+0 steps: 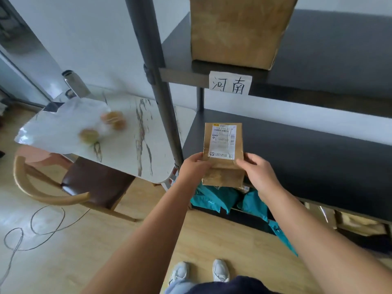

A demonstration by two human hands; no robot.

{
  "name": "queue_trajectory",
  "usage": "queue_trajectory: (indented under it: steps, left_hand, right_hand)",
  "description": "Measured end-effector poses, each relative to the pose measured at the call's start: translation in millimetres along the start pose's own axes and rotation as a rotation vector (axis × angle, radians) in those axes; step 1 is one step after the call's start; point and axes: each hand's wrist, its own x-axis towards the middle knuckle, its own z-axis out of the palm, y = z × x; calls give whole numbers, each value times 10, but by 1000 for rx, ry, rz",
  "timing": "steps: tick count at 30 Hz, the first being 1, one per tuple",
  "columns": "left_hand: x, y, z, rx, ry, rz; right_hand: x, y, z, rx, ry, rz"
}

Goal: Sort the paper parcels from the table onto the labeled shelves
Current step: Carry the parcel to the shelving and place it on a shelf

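I held the paper parcel (223, 152) with left hand (194, 167) and right hand (257, 172), both grasping it, label upward for reading.

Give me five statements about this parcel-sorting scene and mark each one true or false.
1. Both hands hold one brown paper parcel. True: the left hand and right hand grip its lower part from either side.
2. The parcel's white printed label faces away from the camera. False: the label faces the camera.
3. A large brown box sits on the shelf above the handwritten sign. True.
4. The shelf behind the held parcel is stacked with teal bags. False: the visible part of that shelf is bare; the teal bags lie lower down, near the floor.
5. The table stands to the right of the shelves. False: it stands to their left.
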Motion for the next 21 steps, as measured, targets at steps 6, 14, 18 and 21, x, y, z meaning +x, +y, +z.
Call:
queue_trajectory:
  steps: [6, 14, 18, 21]
  left_hand:
    - [343, 242, -97, 115, -24, 95]
    - [544, 307, -123, 210, -119, 75]
    - [467, 244, -159, 260, -129, 135]
    - [375, 184, -201, 297, -106, 165]
  right_hand:
    - [128, -176, 137, -10, 56, 27]
    - [264, -301, 279, -28, 106, 72]
    - [172, -258, 337, -51, 121, 66]
    - [63, -245, 341, -57, 194, 83]
